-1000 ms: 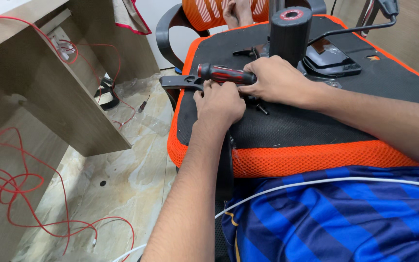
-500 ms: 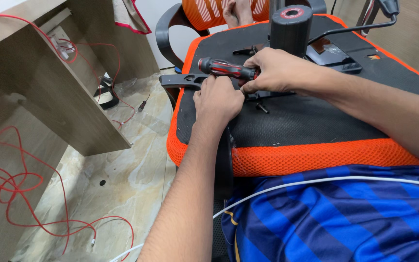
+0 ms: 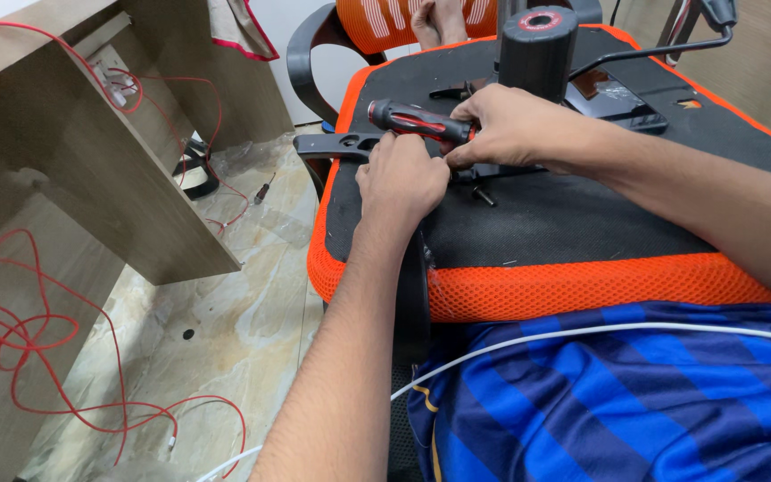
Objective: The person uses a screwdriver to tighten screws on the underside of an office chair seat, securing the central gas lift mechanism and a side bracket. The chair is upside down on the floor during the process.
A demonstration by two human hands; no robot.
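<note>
head view looks down on an overturned office chair seat (image 3: 582,223), its black underside facing up and orange mesh edging toward the person, so the fittings beneath are open to reach. beside it on the left stands a wooden desk panel (image 3: 91,178) draped with loose red wire (image 3: 37,330) that trails down onto the marble floor (image 3: 234,330). near the seat's middle rises the black cylinder (image 3: 537,40) of the chair's column socket, with a thin lever rod (image 3: 662,49) running off to the right. a black armrest bracket (image 3: 336,143) juts off the seat's left edge. the left hand (image 3: 399,183) rests knuckles up against the seat just below that bracket, fingers curled down and apparently pressing the part steady; whether they grip anything beneath cannot be told. the right hand (image 3: 515,125) is wrapped closed around the rear of a red and black screwdriver (image 3: 417,120), which lies nearly level across the seat, just above the left hand, its tip hidden. a small dark screw (image 3: 484,195) lies loose on the black underside just right of the left hand.
</note>
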